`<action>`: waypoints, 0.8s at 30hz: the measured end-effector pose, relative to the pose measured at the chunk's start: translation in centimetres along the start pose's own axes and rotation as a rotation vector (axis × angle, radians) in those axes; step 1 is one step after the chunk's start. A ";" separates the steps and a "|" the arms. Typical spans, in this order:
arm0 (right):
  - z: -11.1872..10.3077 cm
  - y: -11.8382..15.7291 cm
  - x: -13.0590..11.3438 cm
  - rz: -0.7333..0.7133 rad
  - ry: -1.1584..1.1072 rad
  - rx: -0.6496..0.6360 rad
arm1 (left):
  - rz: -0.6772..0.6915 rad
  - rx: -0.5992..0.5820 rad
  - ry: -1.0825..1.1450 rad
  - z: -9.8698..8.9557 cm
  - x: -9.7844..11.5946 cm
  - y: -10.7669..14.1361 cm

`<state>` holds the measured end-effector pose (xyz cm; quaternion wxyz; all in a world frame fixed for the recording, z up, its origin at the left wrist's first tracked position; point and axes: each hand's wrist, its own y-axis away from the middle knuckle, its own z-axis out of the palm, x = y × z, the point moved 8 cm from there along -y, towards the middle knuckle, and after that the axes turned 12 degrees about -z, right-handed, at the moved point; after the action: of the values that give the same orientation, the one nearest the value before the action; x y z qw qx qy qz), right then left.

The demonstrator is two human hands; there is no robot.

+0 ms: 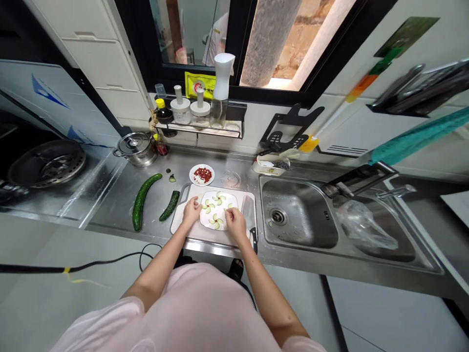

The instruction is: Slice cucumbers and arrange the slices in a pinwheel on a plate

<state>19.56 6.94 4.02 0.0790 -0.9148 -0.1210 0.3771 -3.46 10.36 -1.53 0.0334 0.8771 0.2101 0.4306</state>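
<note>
A white square plate (209, 222) rests on a light cutting board (194, 232), bearing pinwheel-like flowers of thin cucumber slices (216, 221) with red bits at their centres. My left hand (191, 211) is by the plate's left edge, its thumb and forefinger bent with a gap between them. Over the plate's right side, my right hand (236, 224) has its fingertips pinched together above some green slices that it partly covers; what it pinches is too small to tell. A kitchen knife (248, 211) lies along the board's right side, beside my right hand.
Behind the board sits a small white dish (192, 177) of chopped red pieces. To the left lie a long cucumber (141, 203), a cut cucumber piece (170, 206) and a lidded pot (136, 149). At right are a sink (300, 215) and a plastic bag (362, 225).
</note>
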 end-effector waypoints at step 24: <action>2.6 6.2 7.5 0.582 -0.289 -0.009 | -0.210 -0.414 0.250 2.9 -3.8 2.3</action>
<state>23.92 3.26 -4.29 -0.0544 -0.8485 0.1341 0.5091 -2.56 7.07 -5.61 0.2306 0.7649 0.2097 0.5637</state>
